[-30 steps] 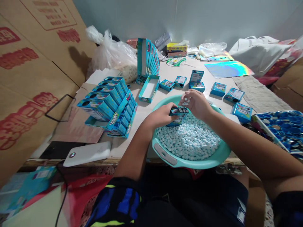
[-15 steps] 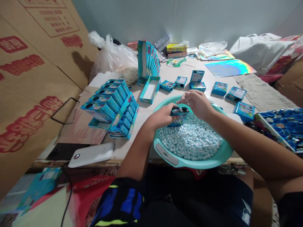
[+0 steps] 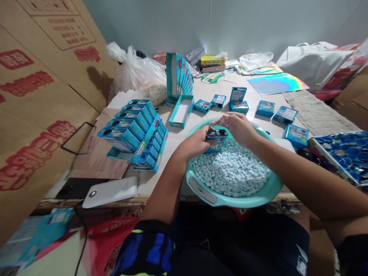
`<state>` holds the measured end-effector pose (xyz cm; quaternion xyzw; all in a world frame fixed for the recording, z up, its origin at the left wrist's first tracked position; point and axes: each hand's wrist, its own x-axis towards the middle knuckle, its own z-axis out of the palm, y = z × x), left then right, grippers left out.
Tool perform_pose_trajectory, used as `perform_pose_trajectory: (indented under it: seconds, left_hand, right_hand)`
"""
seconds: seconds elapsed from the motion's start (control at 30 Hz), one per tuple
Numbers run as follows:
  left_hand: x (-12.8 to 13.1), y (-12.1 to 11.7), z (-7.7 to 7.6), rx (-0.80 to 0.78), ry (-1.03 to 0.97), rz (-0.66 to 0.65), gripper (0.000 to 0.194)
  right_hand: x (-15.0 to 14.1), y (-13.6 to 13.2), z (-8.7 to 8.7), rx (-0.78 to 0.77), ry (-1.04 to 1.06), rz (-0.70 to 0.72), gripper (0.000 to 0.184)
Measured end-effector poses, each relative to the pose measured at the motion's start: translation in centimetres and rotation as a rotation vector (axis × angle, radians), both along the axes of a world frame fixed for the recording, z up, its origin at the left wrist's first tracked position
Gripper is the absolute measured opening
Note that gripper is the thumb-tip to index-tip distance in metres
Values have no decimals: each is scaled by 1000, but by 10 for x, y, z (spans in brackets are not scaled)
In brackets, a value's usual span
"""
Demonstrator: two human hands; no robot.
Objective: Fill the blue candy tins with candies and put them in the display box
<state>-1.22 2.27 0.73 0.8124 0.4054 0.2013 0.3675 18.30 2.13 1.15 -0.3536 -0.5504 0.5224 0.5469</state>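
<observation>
Brown corrugated cardboard (image 3: 48, 96) walls the left; stacked teal paperboard boxes (image 3: 123, 130) stand on the pale counter (image 3: 172, 142). Mid-frame, the left hand (image 3: 194, 145) has its fingers (image 3: 205, 137) clamped on a small teal box (image 3: 217, 140), above a round plastic basin (image 3: 201, 188) of pale blue candies (image 3: 232, 170); the right hand's (image 3: 237, 128) fingers (image 3: 220, 122) sit together just beside it, any grip unclear. Far right: a tray of blue bottle caps (image 3: 339, 155).
</observation>
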Motion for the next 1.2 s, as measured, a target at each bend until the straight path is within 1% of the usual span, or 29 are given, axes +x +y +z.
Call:
perform_pose_trajectory:
  seconds: [0.17, 0.27, 0.33, 0.43, 0.53, 0.73, 0.83, 0.9, 0.97, 1.0, 1.1, 1.2]
  left_hand:
    - [-1, 1, 0, 29, -46, 41, 44]
    - [0, 0, 1, 68, -73, 69, 41]
    - [0, 0, 2, 73, -73, 86, 40]
    - [0, -1, 3, 59, -62, 99, 41]
    - [0, 1, 3, 76, -51, 111, 42]
    - [-1, 3, -1, 93, -29, 156, 46]
    - [-2, 3, -1, 95, -51, 162, 48]
    - [-2, 3, -1, 85, -72, 176, 48]
    - [-2, 4, -1, 82, -94, 194, 49]
    - [-2, 4, -1, 85, -104, 197, 49]
    - [-3, 5, 0, 116, -117, 191, 48]
    - [-2, 4, 0, 139, -110, 173, 47]
  right_hand:
    - [0, 0, -4, 84, -300, -147, 16]
    - [0, 2, -8, 166, -461, -160, 8]
    - [1, 4, -11, 187, -534, -158, 6]
    - [3, 7, -14, 182, -562, -164, 6]
    - [4, 10, -16, 186, -553, -176, 5]
    - [8, 15, -21, 144, -566, -227, 5]
    - [9, 17, -20, 81, -581, -245, 6]
    - [8, 17, -18, 6, -488, -262, 15]
    - [8, 17, -15, -93, -351, -273, 26]
    - [9, 17, -14, -147, -299, -268, 28]
    - [9, 18, -12, -294, -245, -221, 29]
    - [9, 19, -14, -360, -248, -185, 30]
